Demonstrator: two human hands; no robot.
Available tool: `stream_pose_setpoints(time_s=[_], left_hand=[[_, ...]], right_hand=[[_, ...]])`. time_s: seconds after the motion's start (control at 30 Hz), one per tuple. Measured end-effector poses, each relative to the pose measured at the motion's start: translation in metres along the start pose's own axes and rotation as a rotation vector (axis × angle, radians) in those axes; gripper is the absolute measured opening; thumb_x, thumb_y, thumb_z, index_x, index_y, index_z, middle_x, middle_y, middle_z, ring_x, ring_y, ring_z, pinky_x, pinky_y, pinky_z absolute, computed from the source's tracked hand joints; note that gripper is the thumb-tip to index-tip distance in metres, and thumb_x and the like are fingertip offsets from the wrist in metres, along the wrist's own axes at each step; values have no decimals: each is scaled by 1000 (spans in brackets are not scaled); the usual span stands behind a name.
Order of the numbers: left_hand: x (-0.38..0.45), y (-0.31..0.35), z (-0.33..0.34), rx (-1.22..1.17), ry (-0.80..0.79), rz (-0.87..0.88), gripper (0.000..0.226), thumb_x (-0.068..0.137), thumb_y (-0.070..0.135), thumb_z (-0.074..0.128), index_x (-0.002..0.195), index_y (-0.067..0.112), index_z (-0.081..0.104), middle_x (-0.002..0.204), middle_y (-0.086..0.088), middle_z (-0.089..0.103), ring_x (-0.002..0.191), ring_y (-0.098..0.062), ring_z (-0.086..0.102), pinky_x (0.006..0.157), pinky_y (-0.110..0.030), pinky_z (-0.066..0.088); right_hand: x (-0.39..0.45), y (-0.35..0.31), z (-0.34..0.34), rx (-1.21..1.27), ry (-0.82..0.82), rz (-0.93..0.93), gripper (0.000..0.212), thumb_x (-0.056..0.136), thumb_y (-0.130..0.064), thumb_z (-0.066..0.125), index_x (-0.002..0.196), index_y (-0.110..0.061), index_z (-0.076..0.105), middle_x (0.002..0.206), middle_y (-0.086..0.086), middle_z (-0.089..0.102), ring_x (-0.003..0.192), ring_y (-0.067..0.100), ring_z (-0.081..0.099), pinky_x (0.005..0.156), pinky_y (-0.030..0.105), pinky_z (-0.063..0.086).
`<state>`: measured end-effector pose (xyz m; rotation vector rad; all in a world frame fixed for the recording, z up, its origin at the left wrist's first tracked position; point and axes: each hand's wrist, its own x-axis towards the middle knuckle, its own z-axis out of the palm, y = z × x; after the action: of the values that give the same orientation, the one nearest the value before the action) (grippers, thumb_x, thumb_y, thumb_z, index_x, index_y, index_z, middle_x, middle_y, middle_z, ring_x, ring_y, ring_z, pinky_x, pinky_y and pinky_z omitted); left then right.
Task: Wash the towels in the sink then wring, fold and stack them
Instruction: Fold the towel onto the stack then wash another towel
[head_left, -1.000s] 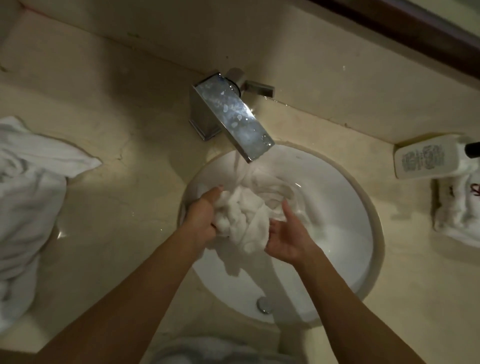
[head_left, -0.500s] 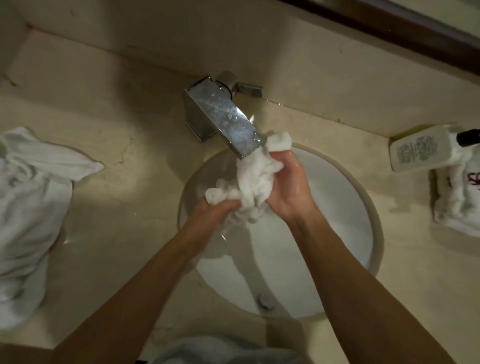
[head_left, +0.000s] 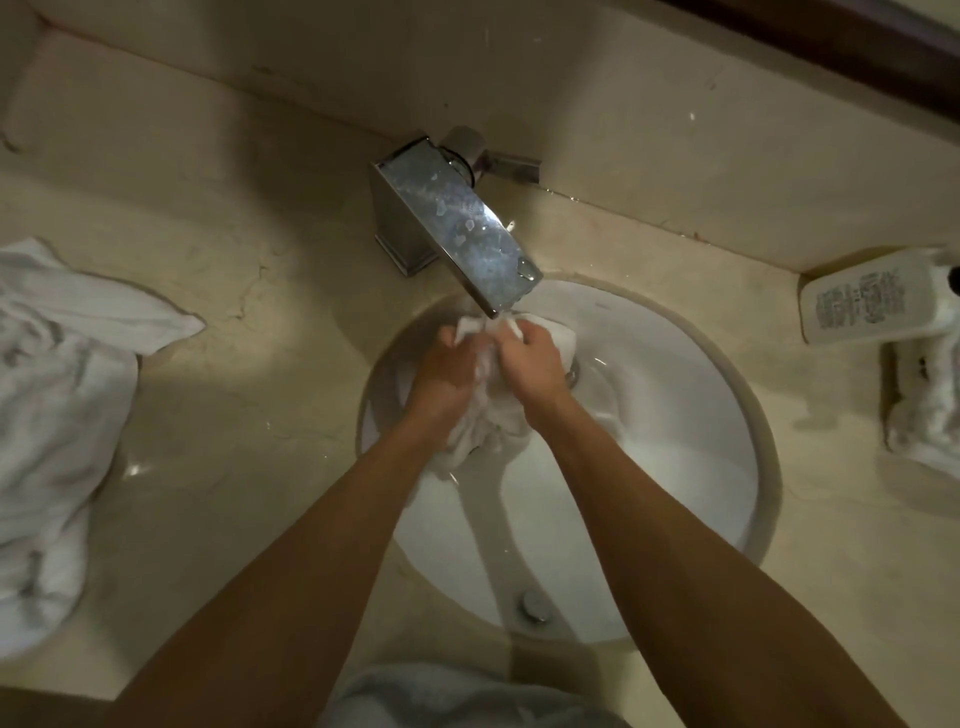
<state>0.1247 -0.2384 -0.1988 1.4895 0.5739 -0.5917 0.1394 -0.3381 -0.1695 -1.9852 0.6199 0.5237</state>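
Observation:
A wet white towel (head_left: 493, 421) hangs bunched between my hands over the round white sink (head_left: 691, 467), just under the spout of the chrome tap (head_left: 457, 228). My left hand (head_left: 441, 374) grips its left side and my right hand (head_left: 530, 358) grips its top right, fingers curled into the cloth. The two hands are close together, almost touching. Part of the towel drapes down below my wrists into the basin. A heap of white towels (head_left: 57, 415) lies on the counter at the left.
A white bottle (head_left: 872, 296) lies on its side at the right, next to another white cloth (head_left: 924, 415). The sink's drain plug (head_left: 532, 605) is near the front. A pale cloth (head_left: 457, 696) shows at the bottom edge. The beige counter (head_left: 249, 364) surrounds the basin.
My hands have come down from beside the spout into the basin and drawn together on the towel. The towel, earlier twisted upward, now hangs below my hands.

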Motion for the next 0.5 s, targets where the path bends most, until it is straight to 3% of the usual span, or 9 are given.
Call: stream_pose_setpoints(time_s=[0.07,0.1,0.17,0.23,0.3,0.33,0.4,0.47,0.5], left_hand=[[6,6,-7,-144,-53,-97,55,79,75,38,105,30,57,111,9,61,101,-11,59,94,-34,47],[10,6,-12,-157,-52,-120,53,86,72,36,109,29,57,112,8,63,103,-13,60,93,-32,48],[11,6,-18,-110,23,-98,31,100,40,41,89,20,62,81,8,67,79,-11,61,73,-23,46],[4,0,-18,80,84,22,29,95,25,51,71,16,62,61,7,63,59,-9,57,63,-26,43],[-6,-6,-17,160,88,76,26,92,19,54,68,13,63,59,5,60,51,-7,54,54,-21,42],[-9,-7,-19,72,64,22,26,92,15,53,67,14,60,59,4,57,47,-5,52,49,-19,40],[-8,-2,-22,-318,-126,-208,26,89,19,53,63,16,53,57,3,49,45,-10,46,47,-17,32],[-5,1,-22,-431,-206,-348,29,84,35,57,64,14,59,58,0,51,50,-12,43,50,-15,30],[-1,-4,-19,-392,-152,-400,37,88,45,54,73,14,64,66,-2,56,57,-14,48,56,-18,36]], right_hand=[[-4,-16,8,-54,-31,-90,58,80,-62,46,104,-12,65,106,12,70,98,30,64,87,41,52],[-5,-21,12,-85,-62,-130,67,74,-67,43,101,-10,65,100,11,70,91,27,63,78,36,50],[1,-19,16,-27,-57,-147,58,72,-62,47,95,-10,62,92,10,67,83,26,62,71,35,50],[11,-13,13,93,-11,-111,16,94,-30,52,95,-14,58,96,9,66,97,31,62,91,45,51],[18,-3,8,87,4,-43,13,102,-15,42,104,-13,55,100,9,62,106,32,58,101,46,46],[17,2,5,44,-7,-39,15,102,-16,43,110,-10,54,99,8,62,103,30,58,99,45,47],[4,8,-3,19,-59,-57,7,96,-12,51,101,-12,55,84,-3,59,86,19,56,83,38,50],[-6,16,-17,272,-86,23,10,86,-3,52,84,-11,58,72,-4,57,73,18,53,64,31,45],[-10,16,-26,503,-127,109,14,82,-3,49,82,-8,62,73,3,58,73,22,54,62,30,43]])
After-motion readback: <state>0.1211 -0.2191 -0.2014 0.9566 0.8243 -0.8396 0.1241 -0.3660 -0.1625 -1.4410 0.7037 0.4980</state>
